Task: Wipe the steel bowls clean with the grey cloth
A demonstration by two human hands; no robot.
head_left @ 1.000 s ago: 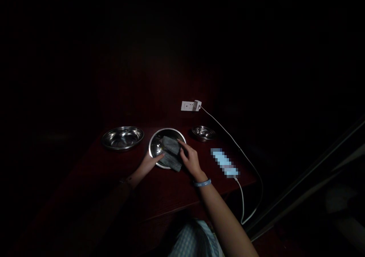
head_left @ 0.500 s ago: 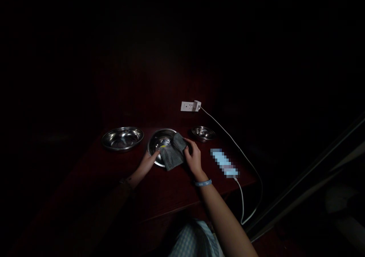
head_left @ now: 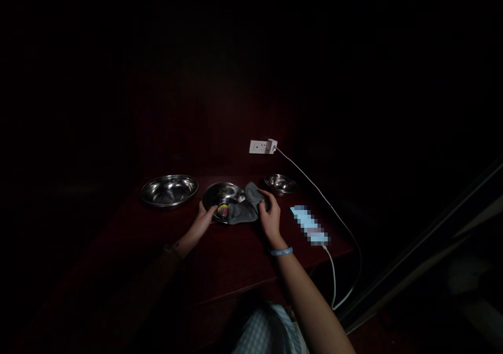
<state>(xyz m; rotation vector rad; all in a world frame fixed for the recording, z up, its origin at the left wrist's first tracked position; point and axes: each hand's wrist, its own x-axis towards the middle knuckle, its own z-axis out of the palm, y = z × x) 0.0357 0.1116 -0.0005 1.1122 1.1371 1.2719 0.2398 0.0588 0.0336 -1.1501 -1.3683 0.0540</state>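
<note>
A steel bowl (head_left: 220, 192) sits in the middle of a dark red table (head_left: 236, 260). My left hand (head_left: 204, 222) grips the bowl's near left rim, fingers curled over it. My right hand (head_left: 269, 215) is closed on a grey cloth (head_left: 245, 207) and presses it against the bowl's right side. Something small and coloured shows inside the bowl near the rim. A blue band circles my right wrist.
A wider steel dish (head_left: 168, 189) lies to the left and a small steel bowl (head_left: 280, 183) to the right. A lit phone (head_left: 310, 224) lies at the right edge, its white cable (head_left: 334, 212) running to a wall socket (head_left: 262, 146). The surroundings are dark.
The bowl has dropped from tilted toward me to nearly flat. The cloth moved from the bowl's inside to its right rim, and my right hand shifted right with it.
</note>
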